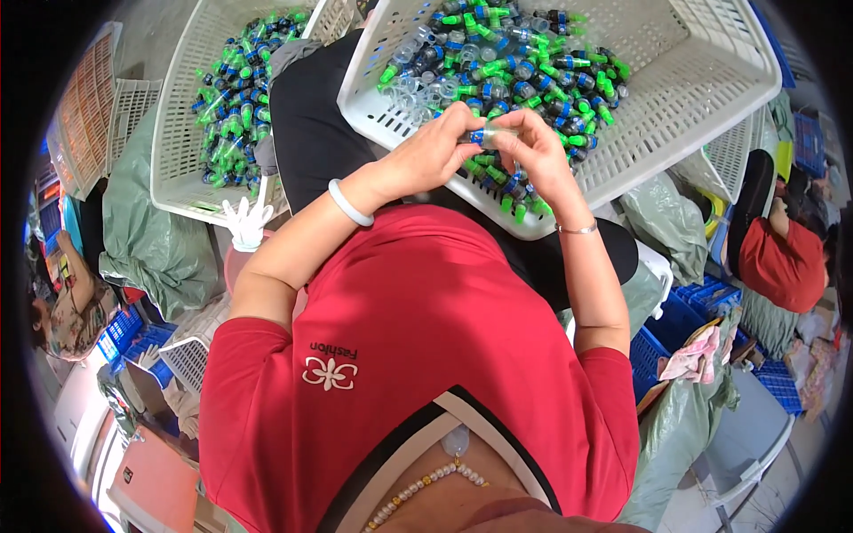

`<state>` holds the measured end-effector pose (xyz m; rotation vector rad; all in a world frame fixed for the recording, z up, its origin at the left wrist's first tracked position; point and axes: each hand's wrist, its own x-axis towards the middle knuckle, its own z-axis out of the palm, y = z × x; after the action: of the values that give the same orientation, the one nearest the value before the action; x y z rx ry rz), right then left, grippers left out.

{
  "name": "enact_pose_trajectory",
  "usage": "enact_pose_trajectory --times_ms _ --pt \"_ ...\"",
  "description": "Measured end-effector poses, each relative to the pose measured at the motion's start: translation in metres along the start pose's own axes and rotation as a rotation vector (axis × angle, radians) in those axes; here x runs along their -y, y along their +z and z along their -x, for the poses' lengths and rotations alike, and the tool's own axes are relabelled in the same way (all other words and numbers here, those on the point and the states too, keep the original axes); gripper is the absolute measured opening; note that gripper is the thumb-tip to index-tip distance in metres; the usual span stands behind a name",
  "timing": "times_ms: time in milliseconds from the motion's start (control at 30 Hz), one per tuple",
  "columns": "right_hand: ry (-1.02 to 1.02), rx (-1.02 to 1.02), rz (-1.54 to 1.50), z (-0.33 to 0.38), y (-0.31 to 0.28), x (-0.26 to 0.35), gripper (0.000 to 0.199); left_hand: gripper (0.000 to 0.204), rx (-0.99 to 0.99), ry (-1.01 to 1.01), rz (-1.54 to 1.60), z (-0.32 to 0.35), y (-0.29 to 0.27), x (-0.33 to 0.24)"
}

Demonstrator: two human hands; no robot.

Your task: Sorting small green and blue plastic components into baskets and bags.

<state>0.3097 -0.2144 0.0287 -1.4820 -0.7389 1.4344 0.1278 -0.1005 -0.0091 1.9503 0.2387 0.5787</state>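
Over the near edge of a large white basket (711,84), both hands meet at one small blue-banded part (477,137). My left hand (431,151) pinches its body from the left. My right hand (539,153) has its thumb and fingers closed on the clear plastic cap (503,135) at the other end. Whether cap and body are fully joined, I cannot tell. Beneath the hands lies a heap of similar parts (520,75) with bright green tips, blue bands and dark bodies. Loose clear caps (435,93) gather at the heap's left side.
A second white basket (169,169) at the left holds more green-tipped parts (238,107). A white glove (247,222) hangs by its near edge. Green sacks (147,222) and blue crates (662,342) stand around. Other people sit at far left (75,306) and far right (782,258).
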Motion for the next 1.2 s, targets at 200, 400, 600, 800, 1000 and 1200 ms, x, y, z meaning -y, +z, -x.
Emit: enact_pose_trajectory --times_ms 200,400,600,800,1000,1200 --pt "-0.035 -0.021 -0.076 -0.002 0.011 -0.007 0.028 0.03 0.001 0.143 -0.22 -0.001 -0.008 -0.009" --pt "-0.718 -0.064 0.949 -0.001 0.03 0.016 0.035 0.028 0.129 -0.515 0.643 0.01 -0.031 -0.003" --pt "-0.401 -0.053 0.579 -0.005 0.05 -0.005 0.038 0.033 -0.059 -0.163 0.186 0.033 -0.022 -0.003" --pt "-0.393 -0.044 0.555 -0.048 0.067 -0.015 0.033 0.032 -0.208 -0.313 -0.101 0.059 -0.064 -0.002" --pt "-0.523 -0.353 1.416 -0.132 0.041 -0.051 0.028 0.028 -0.747 -0.216 -1.321 0.079 -0.151 0.014" --pt "-0.239 -0.174 1.722 -0.156 0.048 -0.059 0.023 0.018 -0.343 -0.158 -0.635 0.02 -0.078 0.026"
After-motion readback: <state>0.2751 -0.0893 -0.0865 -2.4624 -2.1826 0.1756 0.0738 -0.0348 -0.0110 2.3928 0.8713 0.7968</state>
